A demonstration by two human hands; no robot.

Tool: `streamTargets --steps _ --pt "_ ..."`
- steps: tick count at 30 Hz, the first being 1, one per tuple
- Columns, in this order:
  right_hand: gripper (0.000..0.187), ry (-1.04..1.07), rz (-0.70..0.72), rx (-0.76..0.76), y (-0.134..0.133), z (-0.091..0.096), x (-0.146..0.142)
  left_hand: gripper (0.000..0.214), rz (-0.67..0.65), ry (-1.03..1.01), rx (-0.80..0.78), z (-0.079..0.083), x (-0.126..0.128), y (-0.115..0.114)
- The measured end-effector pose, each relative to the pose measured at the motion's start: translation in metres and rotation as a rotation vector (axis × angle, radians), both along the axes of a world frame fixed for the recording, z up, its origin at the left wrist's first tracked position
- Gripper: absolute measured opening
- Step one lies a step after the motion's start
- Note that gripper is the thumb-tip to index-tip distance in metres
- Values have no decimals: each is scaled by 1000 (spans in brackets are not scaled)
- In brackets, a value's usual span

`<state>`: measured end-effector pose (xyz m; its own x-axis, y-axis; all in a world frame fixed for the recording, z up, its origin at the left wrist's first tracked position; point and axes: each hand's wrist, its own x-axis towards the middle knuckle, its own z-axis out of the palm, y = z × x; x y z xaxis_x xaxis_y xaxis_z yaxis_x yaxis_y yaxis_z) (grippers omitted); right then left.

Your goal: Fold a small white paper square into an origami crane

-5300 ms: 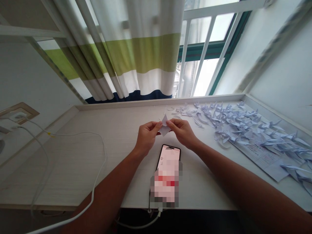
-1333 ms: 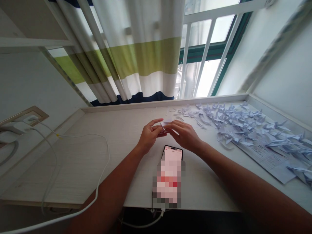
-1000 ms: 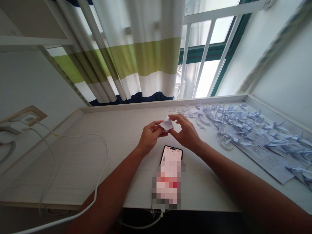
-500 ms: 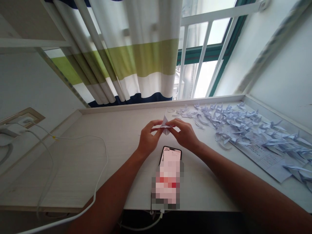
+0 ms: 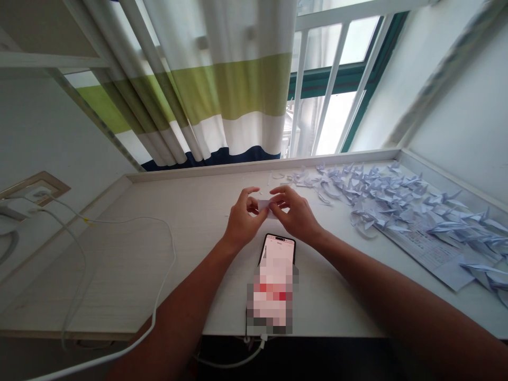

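Observation:
Between my two hands is a small folded piece of white paper (image 5: 263, 203), held above the desk. My left hand (image 5: 244, 218) pinches its left side between thumb and fingers, index finger raised. My right hand (image 5: 296, 214) pinches its right side, with the fingertips close to the left thumb. The fingers cover much of the paper, so its full shape is hidden. Just below the hands lies a phone (image 5: 278, 264) with a lit screen, partly blurred out.
Many folded paper cranes (image 5: 381, 196) are heaped at the right, partly on a printed sheet (image 5: 426, 254). Paper strips (image 5: 327, 196) lie near the back. A white cable (image 5: 172, 238) crosses the left of the desk (image 5: 130, 264). A curtain (image 5: 238, 84) hangs behind.
The paper's upright point no longer shows; the paper now looks flatter and squarer between my fingers. My left index finger has lifted off it. The view has tilted slightly.

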<state>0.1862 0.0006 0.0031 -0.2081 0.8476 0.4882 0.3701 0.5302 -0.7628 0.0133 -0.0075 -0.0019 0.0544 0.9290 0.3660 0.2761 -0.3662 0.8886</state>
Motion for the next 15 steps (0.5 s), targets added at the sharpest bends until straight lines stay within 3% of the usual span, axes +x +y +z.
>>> streamTargets --steps 7,10,15 --pt "22 -66 5 19 1 1 3 24 37 87 -80 -8 -4 8" --pt "17 -195 -26 74 7 -3 7 19 67 68 -114 -11 -6 12" --pt "15 -345 -11 28 15 -13 10 11 121 101 -160 -21 -4 19"
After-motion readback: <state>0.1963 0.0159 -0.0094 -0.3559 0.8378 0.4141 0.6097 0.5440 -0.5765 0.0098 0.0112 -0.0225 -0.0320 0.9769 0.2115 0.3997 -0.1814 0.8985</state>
